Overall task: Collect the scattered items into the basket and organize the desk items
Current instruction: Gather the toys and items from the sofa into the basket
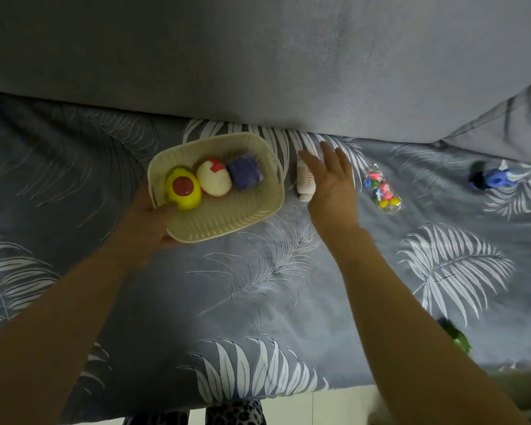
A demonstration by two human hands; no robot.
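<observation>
A cream slatted basket [242,210] rests on the leaf-print sheet [258,286]. Inside it lie a yellow ball with a red spot [183,188], a white ball with a red patch [213,177] and a purple block [245,171]. My left hand [149,222] grips the basket's near-left rim. My right hand [330,179] hovers with fingers spread just right of a small white bottle [304,184], which lies beside the basket. Farther right lie a clear bag of coloured beads [382,191] and a blue toy [494,178].
A grey quilt [288,72] is piled along the far side, overhanging the sheet. A green object [459,340] lies at the near right, partly hidden by my right forearm. The bed edge and pale floor [319,403] run along the bottom.
</observation>
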